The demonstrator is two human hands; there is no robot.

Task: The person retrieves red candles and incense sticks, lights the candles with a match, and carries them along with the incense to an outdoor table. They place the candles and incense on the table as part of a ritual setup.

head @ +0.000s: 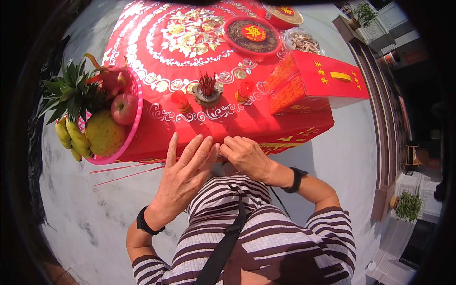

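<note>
Before me is a table with a red patterned cloth point(213, 124). At its near edge my left hand point(187, 167) shows its back, fingers extended and apart; thin red sticks point(119, 169) reach leftward from behind it, and whether it grips them is hidden. Touching or nearly touching its fingertips, my right hand point(247, 156) has curled fingers; what is inside them is hidden. Beyond the hands stands a small pot point(207, 99) holding a bundle of dark red incense sticks point(207, 84), between a left red candle cup point(180, 100) and a right one point(244, 91).
A pink plastic basket point(137, 117) at left holds a pineapple, dragon fruit, an apple, bananas and a large yellow-green fruit. At right are a red carton point(331, 78), a round red-rimmed container point(252, 35), another container point(285, 16) and a clear-wrapped food pack point(303, 41). Steps point(370, 117) lie farther right.
</note>
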